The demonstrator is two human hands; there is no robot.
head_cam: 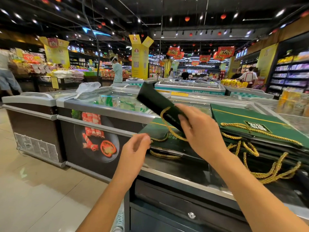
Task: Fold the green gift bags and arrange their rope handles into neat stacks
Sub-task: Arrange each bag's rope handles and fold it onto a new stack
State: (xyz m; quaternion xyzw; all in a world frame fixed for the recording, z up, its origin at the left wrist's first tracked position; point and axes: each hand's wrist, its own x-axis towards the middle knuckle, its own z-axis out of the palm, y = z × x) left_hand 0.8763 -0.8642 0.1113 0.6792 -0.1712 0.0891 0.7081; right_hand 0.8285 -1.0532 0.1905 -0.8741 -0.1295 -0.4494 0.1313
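Note:
My right hand [199, 131] grips a folded dark green gift bag [157, 101] by its near end and holds it tilted up and away to the left, above the freezer top. A gold rope handle [168, 126] loops down from that bag. My left hand [136, 148] pinches a gold rope [158, 139] at the edge of a flat green bag [158, 129] lying below. A stack of folded green bags [260, 124] lies at the right, with their gold rope handles [270, 168] hanging in a tangle over the front.
The bags lie on a chest freezer's steel rim [175, 178]. More glass-topped freezers [103, 101] stand to the left and behind. A clear plastic bag [87, 87] lies on one. Shoppers and staff stand far back among shelves. Tiled floor [33, 190] lies at the left.

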